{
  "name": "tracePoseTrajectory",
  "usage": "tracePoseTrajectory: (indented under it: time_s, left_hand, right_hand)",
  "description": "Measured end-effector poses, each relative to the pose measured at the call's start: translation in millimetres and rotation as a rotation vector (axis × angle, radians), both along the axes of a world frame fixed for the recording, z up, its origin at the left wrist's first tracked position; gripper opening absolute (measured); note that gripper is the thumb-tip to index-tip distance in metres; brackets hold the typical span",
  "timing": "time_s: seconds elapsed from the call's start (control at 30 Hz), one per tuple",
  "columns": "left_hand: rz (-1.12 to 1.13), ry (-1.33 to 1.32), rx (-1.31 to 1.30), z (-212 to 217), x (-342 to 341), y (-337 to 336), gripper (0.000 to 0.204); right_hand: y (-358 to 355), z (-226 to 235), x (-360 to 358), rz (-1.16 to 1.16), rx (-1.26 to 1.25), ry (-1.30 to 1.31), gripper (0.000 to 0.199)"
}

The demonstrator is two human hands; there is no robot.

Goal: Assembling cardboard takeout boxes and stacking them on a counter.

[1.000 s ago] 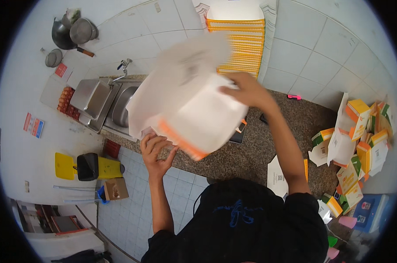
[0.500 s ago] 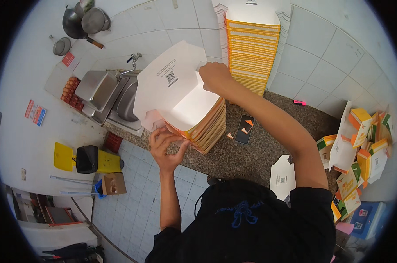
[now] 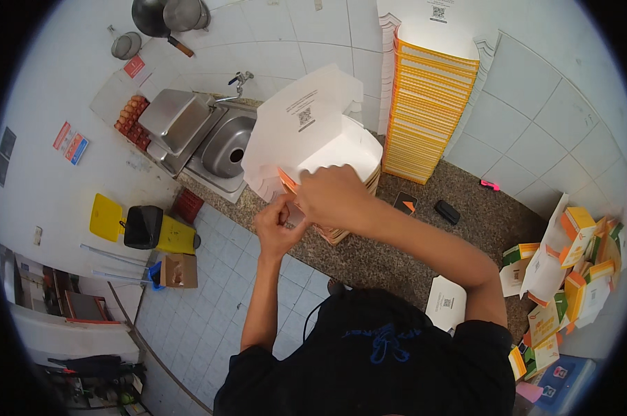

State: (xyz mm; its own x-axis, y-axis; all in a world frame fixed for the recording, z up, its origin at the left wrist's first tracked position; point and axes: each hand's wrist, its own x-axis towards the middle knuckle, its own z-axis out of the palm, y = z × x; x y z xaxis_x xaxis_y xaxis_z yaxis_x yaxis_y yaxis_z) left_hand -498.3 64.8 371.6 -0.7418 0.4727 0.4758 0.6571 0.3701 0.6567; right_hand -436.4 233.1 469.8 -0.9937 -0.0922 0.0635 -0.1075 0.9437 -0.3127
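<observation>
Over the counter [image 3: 396, 249], hands [image 3: 313, 208] hold a carton blank [image 3: 306, 132] tilted upward.

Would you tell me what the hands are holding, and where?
Both hands grip a white-and-orange carton at its lower front edge.

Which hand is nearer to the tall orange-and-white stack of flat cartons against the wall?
The right hand. It rests on the white carton, apart from the tall stack; the left hand sits farther away, below-left.

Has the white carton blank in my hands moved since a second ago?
Yes. The white carton blank was lifted and tilted over the sink; now it lies lower, on the short stack beside the tall orange stack.
</observation>
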Motion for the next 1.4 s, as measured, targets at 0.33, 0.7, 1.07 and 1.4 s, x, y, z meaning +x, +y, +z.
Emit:
tracePoseTrajectory:
  time_s: [0.33, 0.7, 1.07, 1.4]
  left_hand:
    - [0.116, 0.058, 0.112, -15, -13, 7, 0.051]
    - [0.015, 0.195, 0.263, -32, 0, 15, 0.062]
    - [-0.126, 0.452, 0.047, -4, 21, 13, 0.054]
    - [-0.096, 0.327, 0.081, -14, 13, 6, 0.041]
  right_hand:
    - [-29, -25, -38, -0.081, -0.122, 0.233, 0.019]
    - [-33, -30, -12, -0.127, -0.273, 0.297, 0.021]
    - [203, -173, 288, -0.844, 0.158, -0.205, 0.055]
    - [155, -246, 422, -1.470, -0.177, 0.120, 0.069]
